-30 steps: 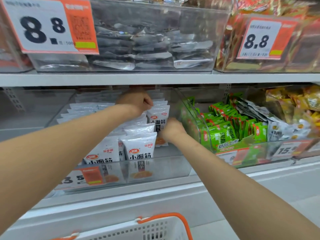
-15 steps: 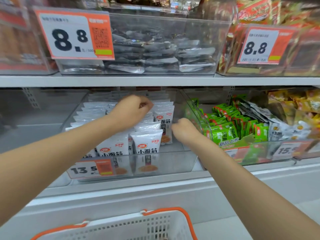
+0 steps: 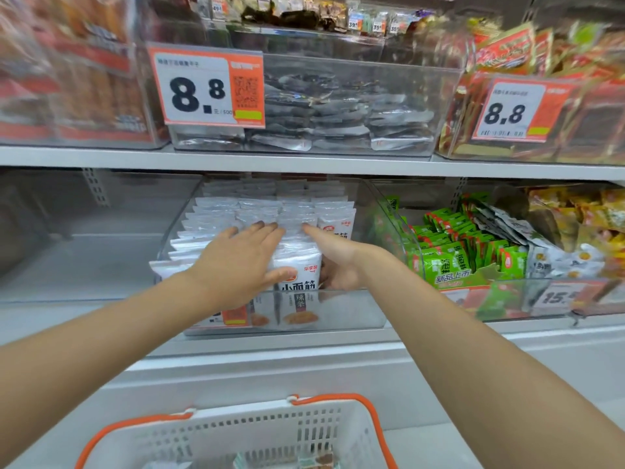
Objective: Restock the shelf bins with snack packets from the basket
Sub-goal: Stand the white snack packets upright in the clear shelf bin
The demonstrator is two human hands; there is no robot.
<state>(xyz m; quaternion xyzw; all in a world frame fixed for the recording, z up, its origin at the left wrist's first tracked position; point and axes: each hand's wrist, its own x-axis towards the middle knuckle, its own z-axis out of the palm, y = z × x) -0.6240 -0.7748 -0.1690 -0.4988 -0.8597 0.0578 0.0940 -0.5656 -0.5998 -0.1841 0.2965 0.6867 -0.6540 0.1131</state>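
White snack packets with red logos stand in rows inside a clear bin on the lower shelf. My left hand lies flat on top of the front packets, fingers spread and thumb across the face of the front one. My right hand is open, its palm pressed against the right side of the same row. Neither hand lifts a packet. The white basket with orange handles sits below at the bottom edge, and a few packets show on its floor.
A bin of green packets stands right of the white ones, with yellow packets beyond. Left of the white packets is a clear bin holding nothing visible. The upper shelf carries a bin of silver packets and 8.8 price tags.
My left hand has uncurled and come forward to lie flat on the front packets. My right hand has opened and turned its palm against the row's right side. The view has shifted.
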